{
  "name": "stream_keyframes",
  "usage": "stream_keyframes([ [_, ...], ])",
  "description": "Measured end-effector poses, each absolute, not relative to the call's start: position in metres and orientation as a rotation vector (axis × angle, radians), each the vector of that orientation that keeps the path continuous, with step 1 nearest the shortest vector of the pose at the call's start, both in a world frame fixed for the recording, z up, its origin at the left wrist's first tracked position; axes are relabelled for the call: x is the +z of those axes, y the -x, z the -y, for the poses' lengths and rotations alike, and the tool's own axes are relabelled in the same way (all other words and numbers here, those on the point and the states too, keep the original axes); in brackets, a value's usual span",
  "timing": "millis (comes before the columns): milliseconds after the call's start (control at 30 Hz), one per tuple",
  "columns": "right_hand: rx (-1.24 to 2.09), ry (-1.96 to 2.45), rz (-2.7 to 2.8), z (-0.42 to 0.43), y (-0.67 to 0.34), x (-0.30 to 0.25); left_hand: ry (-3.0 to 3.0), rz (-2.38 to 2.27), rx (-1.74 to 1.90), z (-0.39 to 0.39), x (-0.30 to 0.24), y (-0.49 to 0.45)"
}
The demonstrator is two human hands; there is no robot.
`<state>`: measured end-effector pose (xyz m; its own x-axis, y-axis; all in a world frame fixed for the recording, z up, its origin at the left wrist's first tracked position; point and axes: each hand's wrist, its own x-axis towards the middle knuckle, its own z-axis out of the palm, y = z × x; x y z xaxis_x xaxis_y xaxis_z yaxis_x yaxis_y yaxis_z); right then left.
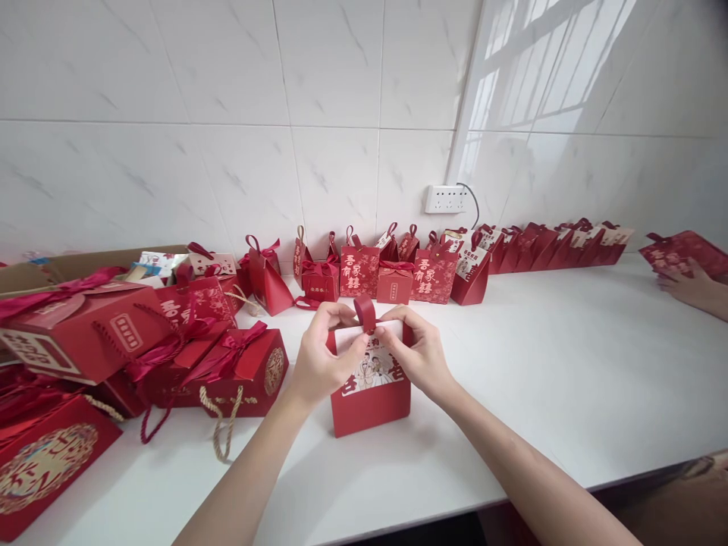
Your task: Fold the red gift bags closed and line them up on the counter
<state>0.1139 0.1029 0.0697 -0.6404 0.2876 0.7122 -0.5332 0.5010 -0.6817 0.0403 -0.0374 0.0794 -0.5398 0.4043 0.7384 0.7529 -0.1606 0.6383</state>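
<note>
A red gift box (369, 413) with a white illustrated panel stands upright on the white table in front of me. From its top rises a dark red ribbon loop (365, 311). My left hand (327, 353) grips the upper left of the box, thumb on the front panel and fingers behind the top edge. On the upper right, my right hand (418, 349) pinches it the same way. Both thumbs press close below the base of the loop. The back of the box and some of my fingertips are hidden.
Larger red boxes with ribbons and rope handles (244, 375) are heaped on the left, beside an open cardboard carton (114, 262). Several small red gift boxes (359, 271) line the tiled wall below a power strip (449, 199). At far right, another person's hand (697, 284) holds a red box (679, 254).
</note>
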Motion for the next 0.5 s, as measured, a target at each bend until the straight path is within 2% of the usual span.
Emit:
stream_keyframes([
  [267, 1.277, -0.216, 1.913, -0.1019, -0.1140, 0.0713, 1.244, 1.838, -1.792, 0.0380, 0.0782, -0.0410],
  [500, 1.479, -0.141, 1.949, -0.1006, -0.1180, 0.0742, 1.141, 1.932, -1.878, 0.0369, 0.0795, -0.0424],
])
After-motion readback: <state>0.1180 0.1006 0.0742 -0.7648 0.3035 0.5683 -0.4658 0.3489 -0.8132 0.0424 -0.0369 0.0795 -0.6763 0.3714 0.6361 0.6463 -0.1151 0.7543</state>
